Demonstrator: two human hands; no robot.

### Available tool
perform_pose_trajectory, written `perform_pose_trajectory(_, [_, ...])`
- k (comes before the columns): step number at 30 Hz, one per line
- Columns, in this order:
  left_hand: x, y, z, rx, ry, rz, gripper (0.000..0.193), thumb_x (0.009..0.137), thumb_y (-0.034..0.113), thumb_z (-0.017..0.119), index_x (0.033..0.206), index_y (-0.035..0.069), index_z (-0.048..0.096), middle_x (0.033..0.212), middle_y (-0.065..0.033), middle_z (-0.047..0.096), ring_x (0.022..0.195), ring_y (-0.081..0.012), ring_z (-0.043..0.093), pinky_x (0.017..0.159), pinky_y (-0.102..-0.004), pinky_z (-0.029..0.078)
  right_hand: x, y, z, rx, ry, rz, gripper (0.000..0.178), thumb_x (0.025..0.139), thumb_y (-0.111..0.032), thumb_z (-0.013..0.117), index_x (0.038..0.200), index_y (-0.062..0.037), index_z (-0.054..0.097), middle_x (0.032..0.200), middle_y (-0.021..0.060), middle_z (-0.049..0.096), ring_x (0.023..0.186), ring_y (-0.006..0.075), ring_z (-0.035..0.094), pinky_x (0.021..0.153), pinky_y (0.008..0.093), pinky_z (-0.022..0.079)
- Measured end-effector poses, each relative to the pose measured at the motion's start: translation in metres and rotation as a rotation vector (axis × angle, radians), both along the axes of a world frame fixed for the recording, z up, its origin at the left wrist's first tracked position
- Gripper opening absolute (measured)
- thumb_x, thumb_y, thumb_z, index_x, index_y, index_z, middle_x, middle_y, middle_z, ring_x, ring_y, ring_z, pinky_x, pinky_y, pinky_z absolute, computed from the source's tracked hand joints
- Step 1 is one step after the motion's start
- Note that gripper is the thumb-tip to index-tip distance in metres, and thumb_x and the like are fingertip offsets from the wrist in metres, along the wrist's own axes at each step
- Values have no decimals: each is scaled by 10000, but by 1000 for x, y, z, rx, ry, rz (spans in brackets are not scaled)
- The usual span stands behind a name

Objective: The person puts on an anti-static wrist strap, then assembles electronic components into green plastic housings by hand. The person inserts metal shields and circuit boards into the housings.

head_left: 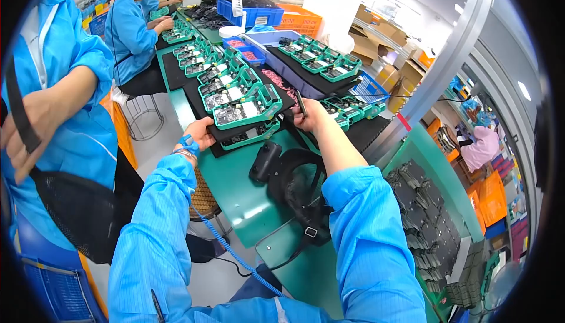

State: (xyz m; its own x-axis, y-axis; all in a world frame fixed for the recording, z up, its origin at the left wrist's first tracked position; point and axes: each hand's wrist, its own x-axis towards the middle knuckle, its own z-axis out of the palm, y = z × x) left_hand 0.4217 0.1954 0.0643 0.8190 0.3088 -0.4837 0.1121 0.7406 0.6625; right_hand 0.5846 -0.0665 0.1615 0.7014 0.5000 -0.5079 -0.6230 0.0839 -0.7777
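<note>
A black board carries a row of green-cased units with circuit boards and white parts showing inside. Below its near end, another green-cased unit peeks out from a lower layer. My left hand is closed on the board's near left corner, with a blue wrist strap at its wrist. At the near right side, my right hand is closed around a dark upright edge that looks like part of the same board; some of its fingers are hidden. Pink small parts lie beside the row.
A black strap harness and a black cylindrical device lie on the green table before me. More units sit on a black board at right, near a metal post. One person stands close left; another sits farther off.
</note>
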Motion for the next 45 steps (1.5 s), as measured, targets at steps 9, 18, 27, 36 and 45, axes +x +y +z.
perform_pose_trajectory(9, [-2, -8, -3, 91, -198, 97, 367, 839, 41, 519, 1189, 83, 414, 1065, -83, 575, 872, -241, 627, 677, -446, 561, 14, 24, -26, -187, 6, 24, 229, 888, -286, 532, 710, -151, 485, 511, -23, 356, 408, 82, 307, 362, 207, 246])
perform_pose_trajectory(18, [8, -23, 3, 403, -378, 268, 465, 827, -12, 443, 1272, 117, 411, 1066, -76, 574, 883, -217, 604, 679, -376, 538, 0, 36, -20, -143, -465, -74, 292, 815, -17, 471, 1078, -122, 541, 614, 71, 473, 408, 160, 407, 330, 290, 293])
perform_pose_trajectory(27, [-8, -39, 32, 432, -530, 321, 529, 788, -76, 424, 1297, 65, 412, 1106, -94, 560, 943, -211, 576, 800, -328, 507, -16, 25, -11, -88, -589, -110, 295, 810, -34, 473, 1085, -85, 570, 699, 55, 564, 469, 160, 490, 378, 303, 382])
perform_pose_trajectory(36, [-55, -76, 91, 443, -538, 317, 547, 810, -56, 406, 1346, 9, 324, 1137, -106, 534, 949, -212, 565, 809, -324, 502, -77, -23, 53, 13, -482, -126, 266, 830, -31, 448, 1073, -96, 536, 674, 39, 527, 459, 132, 432, 365, 261, 302])
perform_pose_trajectory(45, [-146, -154, 125, 419, -578, 135, 610, 815, -28, 428, 1393, -12, 236, 1178, -129, 516, 986, -211, 557, 837, -323, 487, -198, -135, 101, 37, -440, -199, 194, 835, -28, 455, 1009, -84, 518, 687, 29, 496, 481, 125, 417, 370, 253, 276])
